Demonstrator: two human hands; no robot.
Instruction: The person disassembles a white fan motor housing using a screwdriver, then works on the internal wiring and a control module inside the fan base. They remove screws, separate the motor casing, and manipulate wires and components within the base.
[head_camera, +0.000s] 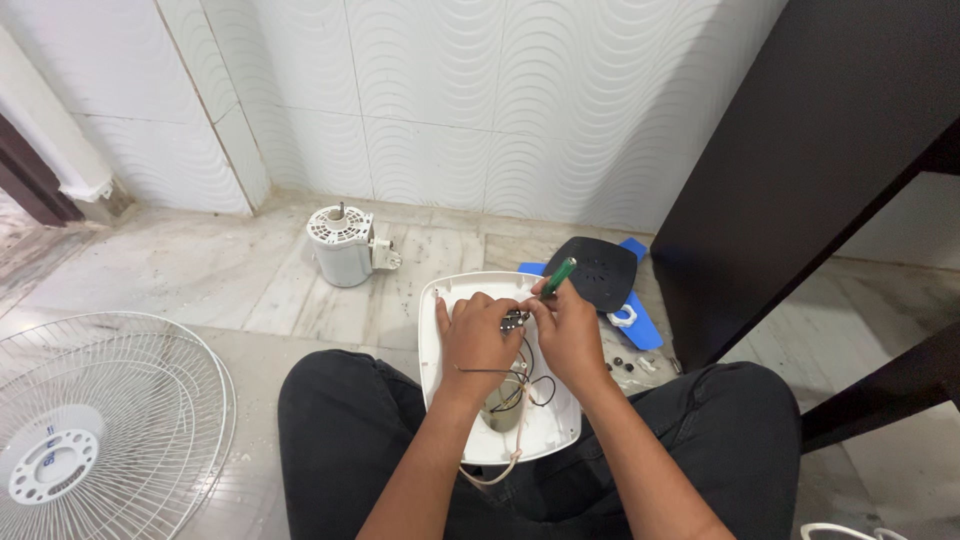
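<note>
Left hand (477, 335): fingers curled down onto a small dark switch block (514, 320) inside the white fan housing (447, 400), pinning it in place. Right hand (568, 335): closed around a green-handled screwdriver (558, 276), handle angled up and away, tip hidden at the switch block.

White fan housing: shallow rounded plastic shell, open side up, resting across the person's lap in black trousers (340, 430); thin black and pale wires (520, 385) loop inside it, one pale lead trailing over the near edge.

Floor, left: white wire fan guard (100, 420), lying flat.
Floor, right of housing: small loose screws (630, 365), a white ring (622, 317), a blue fan blade (640, 325), with a black plate (600, 270) lying over it.
Farther back, near the tiled wall: white fan motor (342, 245), upright, shaft up.
</note>
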